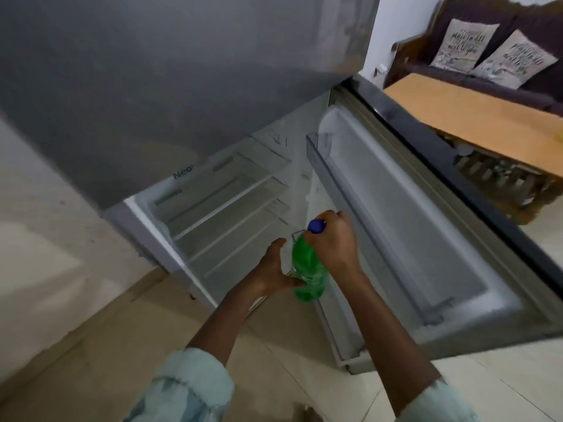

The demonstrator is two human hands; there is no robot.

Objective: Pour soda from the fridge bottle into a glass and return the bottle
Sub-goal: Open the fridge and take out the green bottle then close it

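Observation:
A green plastic soda bottle [307, 269] with a blue cap [316, 226] hangs upright in front of the open fridge [213, 202], near the lower door shelf. My right hand [332, 245] grips its neck just under the cap. My left hand [275, 271] cups the bottle's lower side, thumb up and fingers under its body. No glass is in view.
The fridge door [411, 239] stands wide open to the right, with door bins [323, 153] that look bare. Inside are several glass shelves with nothing on them. A wooden table [475, 117] and a dark sofa with two cushions [493, 53] stand behind the door. The floor is tiled.

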